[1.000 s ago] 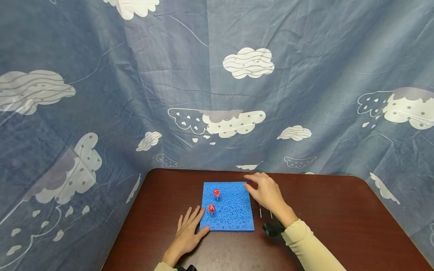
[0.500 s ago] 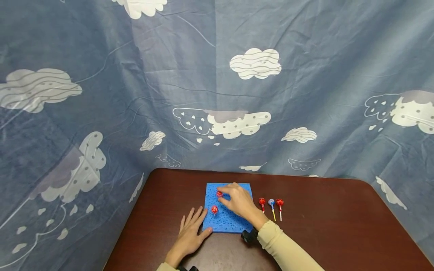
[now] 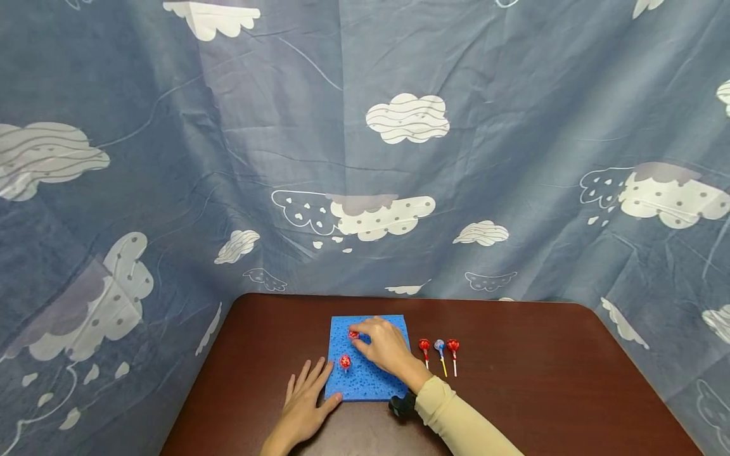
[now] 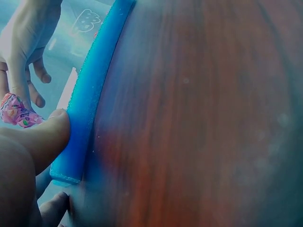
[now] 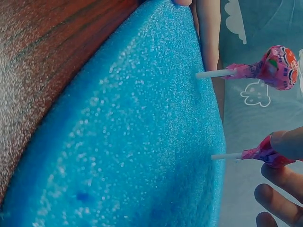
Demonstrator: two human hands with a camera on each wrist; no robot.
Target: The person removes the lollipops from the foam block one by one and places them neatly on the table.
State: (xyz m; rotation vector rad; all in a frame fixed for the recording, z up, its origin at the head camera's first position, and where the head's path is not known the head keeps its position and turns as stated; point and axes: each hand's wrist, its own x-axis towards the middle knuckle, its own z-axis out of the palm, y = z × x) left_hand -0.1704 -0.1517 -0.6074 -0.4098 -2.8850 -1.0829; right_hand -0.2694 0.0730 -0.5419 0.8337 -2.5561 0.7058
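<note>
A speckled blue foam block lies flat, bearing two lollipops in red and pink wrappers. The nearer lollipop stands by itself, its white stick sunk in the foam. My right hand pinches the farther lollipop at its wrapped head between thumb and finger; this stick also goes into the foam in the right wrist view. My left hand lies spread at the block's left front corner, its thumb touching the front edge and its fingertips at the left side.
To the right of the foam lie three more lollipops in a row: a red one, a blue one and another red one. All rest on a dark brown table. A blue curtain with clouds hangs behind it.
My right hand has moved left from beyond the foam's right edge to the farther lollipop and taken hold of it. The row of lollipops has come into full view. My left hand stays put.
</note>
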